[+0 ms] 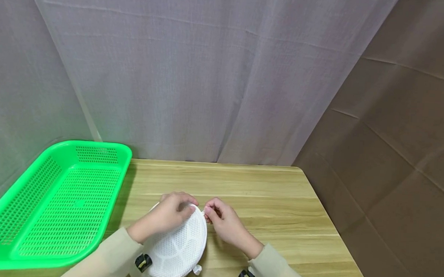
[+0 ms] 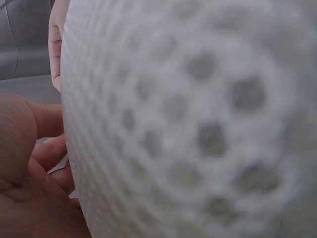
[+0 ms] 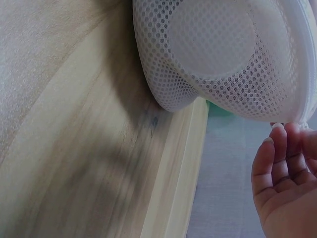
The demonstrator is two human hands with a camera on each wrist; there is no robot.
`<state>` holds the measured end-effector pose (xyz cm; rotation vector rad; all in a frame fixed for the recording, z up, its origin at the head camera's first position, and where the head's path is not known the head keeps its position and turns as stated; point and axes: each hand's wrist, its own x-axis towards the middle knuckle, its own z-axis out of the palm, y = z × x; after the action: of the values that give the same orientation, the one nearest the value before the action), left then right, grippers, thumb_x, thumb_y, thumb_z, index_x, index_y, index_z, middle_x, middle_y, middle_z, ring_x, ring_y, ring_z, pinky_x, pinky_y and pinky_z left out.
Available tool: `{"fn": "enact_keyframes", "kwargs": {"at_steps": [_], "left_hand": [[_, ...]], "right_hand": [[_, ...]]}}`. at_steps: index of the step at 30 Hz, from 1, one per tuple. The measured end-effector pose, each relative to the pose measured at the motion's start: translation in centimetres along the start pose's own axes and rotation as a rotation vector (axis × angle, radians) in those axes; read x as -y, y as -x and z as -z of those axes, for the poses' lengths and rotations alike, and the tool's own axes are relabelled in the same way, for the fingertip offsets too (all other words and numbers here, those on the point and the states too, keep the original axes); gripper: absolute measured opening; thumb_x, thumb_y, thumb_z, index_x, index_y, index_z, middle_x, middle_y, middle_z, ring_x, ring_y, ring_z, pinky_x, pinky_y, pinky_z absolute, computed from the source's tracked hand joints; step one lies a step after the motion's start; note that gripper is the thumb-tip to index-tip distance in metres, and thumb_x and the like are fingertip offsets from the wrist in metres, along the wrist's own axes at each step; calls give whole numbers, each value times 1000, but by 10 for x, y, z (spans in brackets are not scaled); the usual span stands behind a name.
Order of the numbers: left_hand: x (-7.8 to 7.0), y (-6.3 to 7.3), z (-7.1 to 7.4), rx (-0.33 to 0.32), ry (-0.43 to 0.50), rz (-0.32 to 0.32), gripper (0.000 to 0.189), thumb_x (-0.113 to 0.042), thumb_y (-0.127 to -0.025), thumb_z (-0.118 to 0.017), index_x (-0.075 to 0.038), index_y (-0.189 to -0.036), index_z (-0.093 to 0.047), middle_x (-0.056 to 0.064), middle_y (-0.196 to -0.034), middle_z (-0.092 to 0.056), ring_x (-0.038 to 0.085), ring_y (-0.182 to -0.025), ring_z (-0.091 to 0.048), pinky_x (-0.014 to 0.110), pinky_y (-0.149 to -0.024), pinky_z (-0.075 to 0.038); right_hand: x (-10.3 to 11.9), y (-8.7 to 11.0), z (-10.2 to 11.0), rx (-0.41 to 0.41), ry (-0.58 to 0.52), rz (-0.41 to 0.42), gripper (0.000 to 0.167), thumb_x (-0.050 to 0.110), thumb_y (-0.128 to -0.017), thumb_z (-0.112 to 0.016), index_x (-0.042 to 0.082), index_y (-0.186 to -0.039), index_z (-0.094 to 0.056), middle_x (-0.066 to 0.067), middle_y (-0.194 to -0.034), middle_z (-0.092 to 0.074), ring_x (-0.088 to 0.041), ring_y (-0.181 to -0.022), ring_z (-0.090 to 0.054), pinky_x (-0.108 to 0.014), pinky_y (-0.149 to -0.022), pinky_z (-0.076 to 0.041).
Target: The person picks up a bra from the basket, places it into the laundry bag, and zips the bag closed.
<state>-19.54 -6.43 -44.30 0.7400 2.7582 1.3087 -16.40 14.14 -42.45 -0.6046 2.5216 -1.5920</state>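
Note:
A round white mesh laundry bag (image 1: pixel 178 247) lies at the table's near side, its top facing up in the head view. My left hand (image 1: pixel 171 213) reaches over its far rim and grips the edge, thumb on the top mesh. With thumb and fingertips my right hand (image 1: pixel 226 225) pinches a small white piece at the rim, just right of the left hand. In the right wrist view the honeycomb side of the bag (image 3: pixel 218 89) and its zipper edge rise above the right hand's fingertips (image 3: pixel 280 134). The left wrist view is mostly filled by blurred mesh (image 2: pixel 163 99).
A large green plastic basket (image 1: pixel 58 206) with slotted walls stands on the left of the wooden table (image 1: pixel 278 197). A white tab (image 1: pixel 197 269) sticks out from the bag's near right side. Grey curtain (image 1: pixel 172 92) hangs behind, brown cloth (image 1: pixel 397 161) on the right.

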Motion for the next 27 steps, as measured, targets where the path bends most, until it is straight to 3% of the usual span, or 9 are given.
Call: {"fn": "enact_keyframes", "kwargs": {"at_steps": [9,17,22,27], "left_hand": [[-2,-1,0,-38,-26,60,7,-19,-92,-66,-24,-89,-69,-13,-91,-65,20,-97,-56,51,-92,-35],[6,-4,0,-93,30,102,11,-11,-92,-65,-21,-87,-68,-10,-85,-64,12,-83,-57,38,-78,-46],[12,-5,3,-142,41,131,8,-8,-92,-63,-14,-87,-68,-4,-83,-64,14,-79,-57,37,-75,-47],[16,-6,7,-180,59,201,8,-7,-92,-60,-9,-89,-67,1,-83,-64,16,-79,-56,37,-76,-47]], "right_hand": [[3,0,0,-3,16,1,10,3,-99,-50,-4,-97,-58,-2,-80,-57,-29,-77,-60,-37,-70,-53],[2,0,0,-3,17,3,13,4,-100,-50,-5,-96,-57,-20,-84,-60,-29,-75,-59,-38,-70,-53],[1,1,0,-6,10,6,12,4,-100,-50,-5,-95,-57,-23,-85,-61,-27,-75,-59,-37,-70,-53],[0,2,1,-10,17,8,13,4,-100,-50,-5,-95,-57,-24,-85,-61,-25,-74,-59,-35,-69,-53]]}}
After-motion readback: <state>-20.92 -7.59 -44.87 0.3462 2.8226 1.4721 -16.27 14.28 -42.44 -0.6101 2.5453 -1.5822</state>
